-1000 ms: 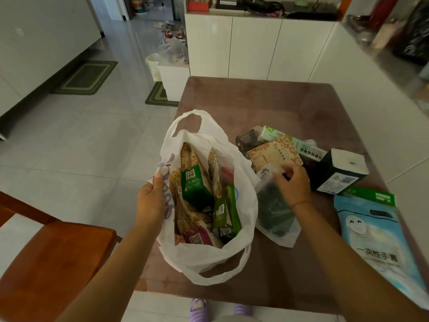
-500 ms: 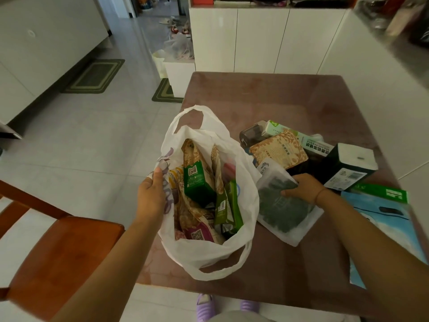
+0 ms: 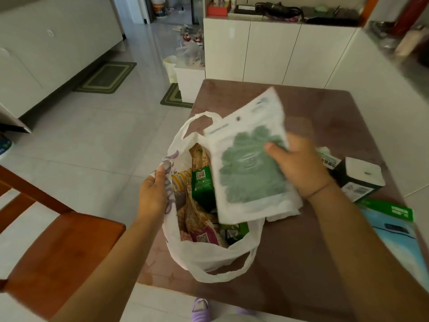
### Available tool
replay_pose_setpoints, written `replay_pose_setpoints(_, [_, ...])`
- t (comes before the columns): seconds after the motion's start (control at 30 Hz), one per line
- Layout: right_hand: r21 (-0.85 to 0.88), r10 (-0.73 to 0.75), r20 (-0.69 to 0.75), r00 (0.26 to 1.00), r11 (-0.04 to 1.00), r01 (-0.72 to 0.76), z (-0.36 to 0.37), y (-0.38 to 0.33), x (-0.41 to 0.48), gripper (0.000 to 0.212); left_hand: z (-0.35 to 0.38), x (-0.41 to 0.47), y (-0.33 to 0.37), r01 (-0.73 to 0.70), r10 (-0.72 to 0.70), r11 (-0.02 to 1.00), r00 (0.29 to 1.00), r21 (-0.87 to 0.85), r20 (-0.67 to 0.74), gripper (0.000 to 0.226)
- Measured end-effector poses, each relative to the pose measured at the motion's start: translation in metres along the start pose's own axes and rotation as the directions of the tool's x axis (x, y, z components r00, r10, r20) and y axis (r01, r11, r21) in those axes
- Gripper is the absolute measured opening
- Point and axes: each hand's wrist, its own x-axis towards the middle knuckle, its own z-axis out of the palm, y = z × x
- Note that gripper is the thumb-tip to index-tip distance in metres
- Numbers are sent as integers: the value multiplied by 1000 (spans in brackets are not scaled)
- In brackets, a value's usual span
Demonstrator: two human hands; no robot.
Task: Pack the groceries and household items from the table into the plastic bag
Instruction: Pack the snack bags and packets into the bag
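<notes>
Packing stood about midway, to my eye: the bag [image 3: 202, 257] already held several packs, and a few things were left on the table [image 3: 290, 263] beyond the right wrist. The step in hand was loading the pouch [image 3: 250, 175], a flat white one with something green inside.

The right hand [image 3: 299, 166] gripped it by its right edge, thumb curled over the front, fingers behind and out of my sight. The pouch hung tilted in the air, its lower corner over the bag's mouth and its top leaning away from the person.

The left hand [image 3: 152, 194] pinched the bag's left rim, fingers closed on the plastic, holding that side up. The mouth gaped between the two hands, nearer the left. Inside, just right of the left hand, a green carton [image 3: 202, 182] stood upright among snack packs [image 3: 195, 214].

The next move, I reckoned, called for turning the pouch edge-down and sliding it between the carton and the bag's right wall while the left hand held the rim taut. The bag was crowded, so the pouch might catch on the carton or fold the soft rim inward.

Right of the right wrist sat a black box [image 3: 358, 175]. Nearer the person, beside the right forearm, a green packet [image 3: 394, 209] and a blue packet [image 3: 392, 239] lay flat.
</notes>
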Motion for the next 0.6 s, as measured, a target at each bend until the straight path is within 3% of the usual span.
replay_pose_setpoints(0.07, [-170, 3, 120, 993, 985, 17, 33, -5, 2, 14, -3, 0, 3, 4, -3, 999, 1000, -33, 2, 41])
replay_pose_setpoints(0.13, [-419, 25, 179, 984, 906, 53, 59, 1, 9, 20, -5, -2, 6, 16, -15, 998, 1000, -62, 14, 40])
replay_pose_setpoints(0.23, [-669, 103, 96, 990, 743, -13, 71, 5, 16, 21, -6, -4, 7, 22, -20, 998, 999, -66, 30, 39])
replay_pose_setpoints(0.37, [-729, 127, 52, 991, 682, -49, 75, 9, 20, 21, -5, -3, 4, -13, 15, 999, 1000, -46, 26, 40])
replay_pose_setpoints(0.5, [-691, 152, 158, 976, 723, -1, 105, 20, 16, 22, -5, 4, 0, 14, -13, 1000, 999, -27, 43, 41])
replay_pose_setpoints(0.6, [-718, 180, 233, 956, 694, 44, 130, 38, 17, 23, -4, 6, -2, 4, -3, 999, 999, -32, 44, 41])
